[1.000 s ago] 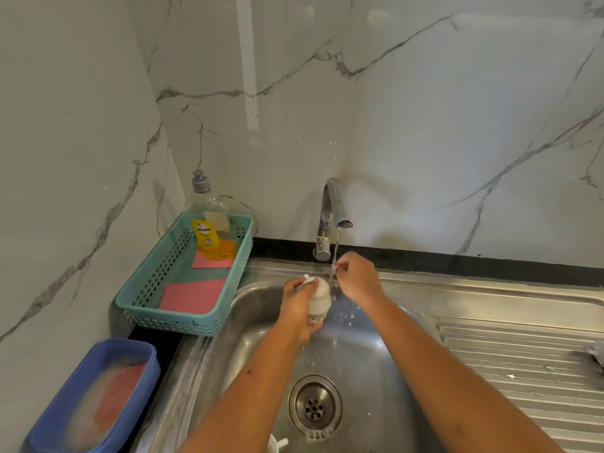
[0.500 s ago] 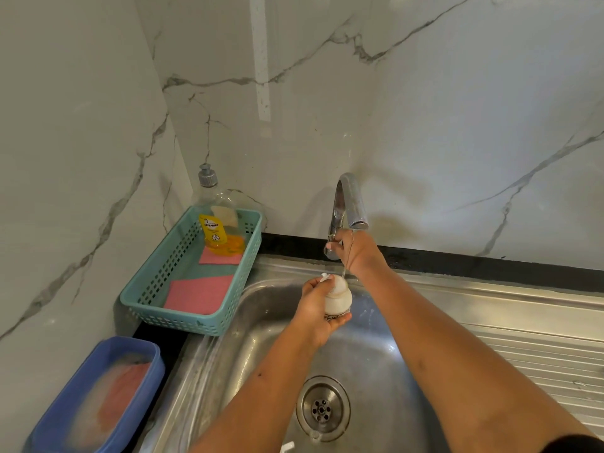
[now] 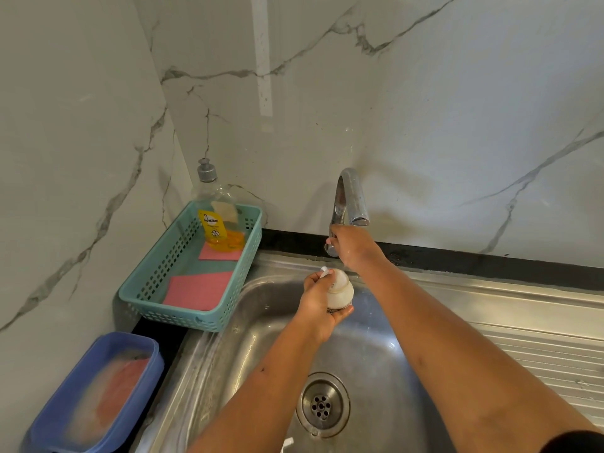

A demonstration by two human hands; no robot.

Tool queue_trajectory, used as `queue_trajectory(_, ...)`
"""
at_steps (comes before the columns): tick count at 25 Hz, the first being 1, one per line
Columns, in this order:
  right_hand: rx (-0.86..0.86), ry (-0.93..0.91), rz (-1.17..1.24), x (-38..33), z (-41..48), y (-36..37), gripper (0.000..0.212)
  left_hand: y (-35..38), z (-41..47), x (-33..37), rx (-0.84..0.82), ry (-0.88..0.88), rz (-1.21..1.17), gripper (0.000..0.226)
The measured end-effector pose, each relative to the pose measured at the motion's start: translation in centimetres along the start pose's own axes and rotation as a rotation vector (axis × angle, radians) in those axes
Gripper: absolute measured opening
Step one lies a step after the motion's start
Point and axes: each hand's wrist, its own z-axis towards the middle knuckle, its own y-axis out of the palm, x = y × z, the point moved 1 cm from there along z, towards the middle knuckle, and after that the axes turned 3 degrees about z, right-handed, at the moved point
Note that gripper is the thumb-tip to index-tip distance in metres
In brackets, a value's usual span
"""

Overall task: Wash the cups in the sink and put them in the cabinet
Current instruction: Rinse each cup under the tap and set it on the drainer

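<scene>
The left hand (image 3: 318, 299) is holding the cup (image 3: 340, 289) over the sink (image 3: 369, 354), just before the right hand (image 3: 351, 246), which is gripping the tap (image 3: 349, 197). The drain (image 3: 323, 405) is lying nearer than both. Left of the hands, the basket (image 3: 170, 317) is carrying a bottle (image 3: 215, 220) and cloths (image 3: 199, 291); a tub (image 3: 125, 336) is standing nearer, further left.

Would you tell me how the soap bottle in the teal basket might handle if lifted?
The soap bottle probably lifts light: yellow liquid fills only its bottom. Tall and narrow, it may tip easily. Its clear plastic likely flexes when squeezed.
</scene>
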Motion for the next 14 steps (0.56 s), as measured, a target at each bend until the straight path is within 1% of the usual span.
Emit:
queue_trajectory(1,-0.020,0.054,0.077,-0.3,-0.5,-0.2,0.031,0.0,0.0,0.0,-0.001,-0.003,-0.002,0.031)
queue_trajectory(2,-0.026,0.011,0.027,0.0,-0.3,-0.2,0.029,0.1,-0.1,0.1,0.001,-0.005,-0.005,0.031)
queue_trajectory(3,-0.035,0.007,0.074,-0.3,-0.8,-0.3,0.026,0.1,-0.1,0.1,0.003,-0.007,-0.010,0.031)
queue_trajectory(4,-0.016,-0.062,0.050,0.1,-0.7,-0.3,0.023,0.1,-0.1,0.1,0.006,-0.010,-0.016,0.031)
queue_trajectory(5,-0.015,-0.033,0.114,0.0,-0.9,-0.3,0.020,0.1,-0.1,0.1,0.006,-0.014,-0.022,0.032)
queue_trajectory(6,0.023,-0.072,0.092,0.4,-0.8,-0.4,0.018,0.1,-0.1,0.1,0.006,-0.017,-0.025,0.033)
queue_trajectory(7,0.030,-0.022,0.163,-0.2,-1.4,-0.7,0.017,0.1,-0.1,0.1,0.005,-0.017,-0.026,0.033)
queue_trajectory(8,0.020,-0.054,0.081,0.2,-1.0,-0.6,0.016,0.2,0.0,0.1,0.004,-0.017,-0.026,0.034)
queue_trajectory(9,-0.011,0.014,0.169,0.1,-0.9,-0.4,0.018,0.2,0.0,0.0,0.004,-0.018,-0.025,0.034)
queue_trajectory(10,-0.022,-0.007,0.117,0.4,-0.5,-0.3,0.022,0.2,0.0,0.0,0.005,-0.021,-0.025,0.035)
queue_trajectory(11,-0.034,0.061,0.197,-0.2,-1.1,-0.5,0.027,0.3,0.0,0.0,0.009,-0.024,-0.024,0.035)
queue_trajectory(12,-0.027,-0.016,0.127,0.1,-0.6,-0.5,0.029,0.4,0.1,0.0,0.015,-0.026,-0.024,0.036)
queue_trajectory(13,-0.014,0.005,0.200,0.1,-0.8,-0.7,0.030,0.4,0.1,0.0,0.020,-0.029,-0.025,0.036)
queue_trajectory(14,-0.005,-0.054,0.108,0.1,-0.4,-0.7,0.031,0.5,0.1,-0.1,0.022,-0.031,-0.027,0.036)
